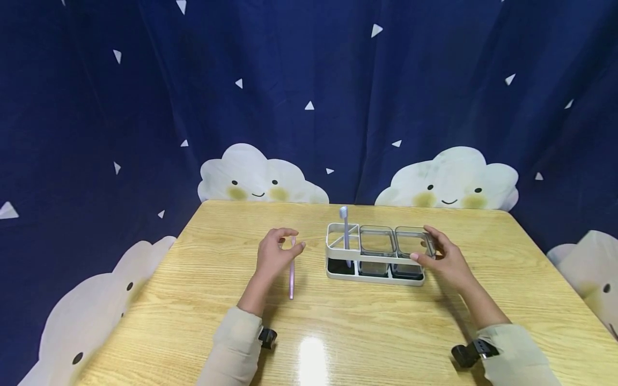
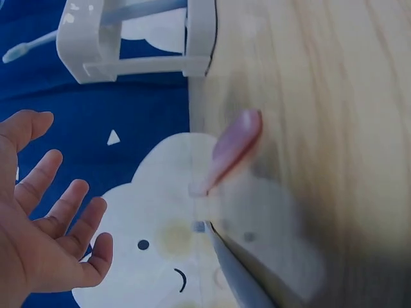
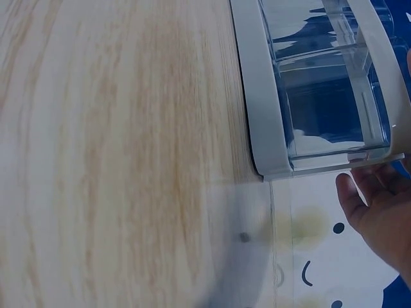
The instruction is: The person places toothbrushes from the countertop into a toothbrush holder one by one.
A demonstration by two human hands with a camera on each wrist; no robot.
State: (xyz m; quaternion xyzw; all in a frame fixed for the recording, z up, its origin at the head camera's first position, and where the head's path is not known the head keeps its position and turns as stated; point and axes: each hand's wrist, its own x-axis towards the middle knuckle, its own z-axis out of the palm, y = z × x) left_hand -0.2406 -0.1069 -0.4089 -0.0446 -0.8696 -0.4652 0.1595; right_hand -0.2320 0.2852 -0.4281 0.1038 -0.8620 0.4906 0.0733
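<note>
A white toothbrush holder (image 1: 375, 280) stands on the table, right of centre. A light purple toothbrush (image 1: 346, 236) stands in its left compartment, bristles up. Two clear cups, a middle cup (image 1: 374, 268) and a right cup (image 1: 407, 269), sit in the other compartments. My right hand (image 1: 449, 262) grips the holder's right end, thumb at the front and fingers behind; part of this grip is cut off in the right wrist view. My left hand (image 1: 275, 254) hovers with fingers spread and holds nothing. A pink toothbrush (image 1: 292, 281) lies just beside and below it, its far end partly hidden by the fingers.
The wooden table (image 1: 193, 300) ends at the back against a dark blue curtain (image 1: 289, 59) with white triangles and smiling clouds. A small black camera (image 1: 267, 338) sits on the left wrist, another black camera (image 1: 465, 355) on the right.
</note>
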